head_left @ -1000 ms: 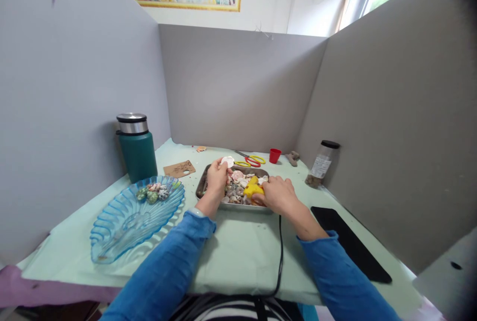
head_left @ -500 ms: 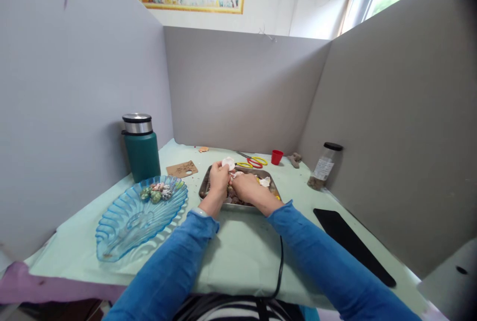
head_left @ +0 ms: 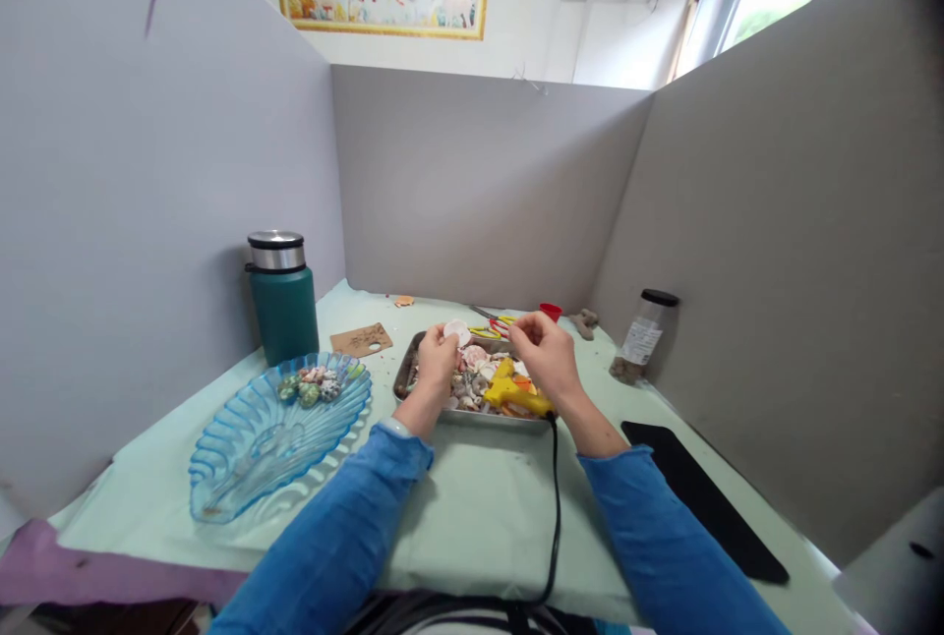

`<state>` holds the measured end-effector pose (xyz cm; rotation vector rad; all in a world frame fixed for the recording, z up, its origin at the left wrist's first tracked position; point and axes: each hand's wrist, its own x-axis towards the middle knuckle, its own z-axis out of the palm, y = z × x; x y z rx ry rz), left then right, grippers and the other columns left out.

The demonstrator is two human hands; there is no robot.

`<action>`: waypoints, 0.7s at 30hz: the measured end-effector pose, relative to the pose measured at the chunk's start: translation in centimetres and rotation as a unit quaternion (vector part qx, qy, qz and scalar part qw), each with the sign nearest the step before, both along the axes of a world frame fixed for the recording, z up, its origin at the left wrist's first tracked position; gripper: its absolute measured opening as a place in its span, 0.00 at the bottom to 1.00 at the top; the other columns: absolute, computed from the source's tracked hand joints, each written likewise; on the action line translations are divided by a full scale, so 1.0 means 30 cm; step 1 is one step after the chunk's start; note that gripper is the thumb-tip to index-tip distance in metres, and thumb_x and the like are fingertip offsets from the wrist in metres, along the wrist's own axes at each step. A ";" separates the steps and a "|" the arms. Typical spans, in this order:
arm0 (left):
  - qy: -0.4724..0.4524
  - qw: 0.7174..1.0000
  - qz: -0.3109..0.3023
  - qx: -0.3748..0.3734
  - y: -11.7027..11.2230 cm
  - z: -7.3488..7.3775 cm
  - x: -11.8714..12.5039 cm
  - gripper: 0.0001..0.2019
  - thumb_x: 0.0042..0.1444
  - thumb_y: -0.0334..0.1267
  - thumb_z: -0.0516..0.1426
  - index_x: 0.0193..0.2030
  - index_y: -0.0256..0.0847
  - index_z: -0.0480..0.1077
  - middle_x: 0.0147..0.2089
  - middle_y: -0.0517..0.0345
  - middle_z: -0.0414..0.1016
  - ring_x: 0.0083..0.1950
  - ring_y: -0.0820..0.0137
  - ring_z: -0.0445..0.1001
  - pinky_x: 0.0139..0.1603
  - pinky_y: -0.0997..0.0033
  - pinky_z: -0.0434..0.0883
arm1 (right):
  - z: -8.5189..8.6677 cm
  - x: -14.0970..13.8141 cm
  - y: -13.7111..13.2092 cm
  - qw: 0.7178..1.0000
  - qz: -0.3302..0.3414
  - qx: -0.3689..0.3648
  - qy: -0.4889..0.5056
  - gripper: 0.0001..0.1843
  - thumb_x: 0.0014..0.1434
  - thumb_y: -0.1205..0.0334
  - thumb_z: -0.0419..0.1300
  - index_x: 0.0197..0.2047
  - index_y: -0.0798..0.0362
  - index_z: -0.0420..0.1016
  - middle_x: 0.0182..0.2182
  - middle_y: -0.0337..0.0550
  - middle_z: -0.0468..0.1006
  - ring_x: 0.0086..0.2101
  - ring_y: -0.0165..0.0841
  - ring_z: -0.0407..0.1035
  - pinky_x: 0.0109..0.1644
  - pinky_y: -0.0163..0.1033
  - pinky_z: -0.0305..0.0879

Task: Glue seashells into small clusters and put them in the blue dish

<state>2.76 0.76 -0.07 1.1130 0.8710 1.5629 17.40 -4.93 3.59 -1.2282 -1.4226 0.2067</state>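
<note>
Over the left side of a metal tray point(head_left: 483, 420), my left hand point(head_left: 437, 368) pinches a round, flat white shell point(head_left: 458, 330). My right hand point(head_left: 550, 357) is raised over the tray's right side, thumb and fingertips pressed together. Whatever it may hold is too small to make out. Below it a yellow hot glue gun point(head_left: 516, 398) lies on the tray, its black cord point(head_left: 557, 497) running to the table's front edge. Mixed seashells point(head_left: 472, 381) fill the tray. Behind it lie scissors with red and yellow handles point(head_left: 501, 325), partly hidden by my right hand.
To the left are a blue glass dish point(head_left: 258, 438) holding several speckled shells point(head_left: 310, 386), a green bottle point(head_left: 282, 316) and a brown card point(head_left: 361, 339). A red cup point(head_left: 550, 311), a jar point(head_left: 640, 340) and a black slab point(head_left: 700, 497) are rightward. Grey partitions point(head_left: 487, 183) enclose the table.
My right hand has risen out of the tray and moved right, away from my left hand. The glue gun and shells now show. My left hand still holds the white shell.
</note>
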 end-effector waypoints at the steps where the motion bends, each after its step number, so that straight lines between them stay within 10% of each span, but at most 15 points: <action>1: 0.005 1.000 -0.013 -0.003 -0.003 -0.001 0.002 0.06 0.46 0.30 0.54 0.34 0.40 0.65 0.18 0.70 0.61 0.15 0.77 0.56 0.19 0.76 0.57 | -0.003 -0.008 -0.004 0.995 0.040 -0.012 0.088 0.07 0.53 0.57 0.59 0.29 0.50 0.69 0.25 0.39 0.75 0.24 0.31 0.64 0.30 0.37 0.60; 6: 0.028 0.995 -0.096 0.009 -0.027 0.002 0.010 0.07 0.46 0.31 0.57 0.34 0.41 0.65 0.16 0.70 0.61 0.16 0.76 0.59 0.22 0.76 0.61 | -0.034 -0.063 -0.001 0.938 0.171 -0.089 0.286 0.14 0.43 0.54 0.67 0.28 0.52 0.70 0.25 0.40 0.77 0.21 0.26 0.61 0.24 0.34 0.57; 21: 0.026 0.978 -0.206 0.019 -0.027 -0.014 0.022 0.09 0.46 0.40 0.62 0.26 0.38 0.68 0.15 0.65 0.64 0.16 0.76 0.62 0.24 0.73 0.66 | -0.080 -0.048 0.022 0.920 0.134 -0.126 0.345 0.17 0.39 0.53 0.71 0.27 0.54 0.71 0.13 0.29 0.63 0.16 0.22 0.51 0.21 0.32 0.45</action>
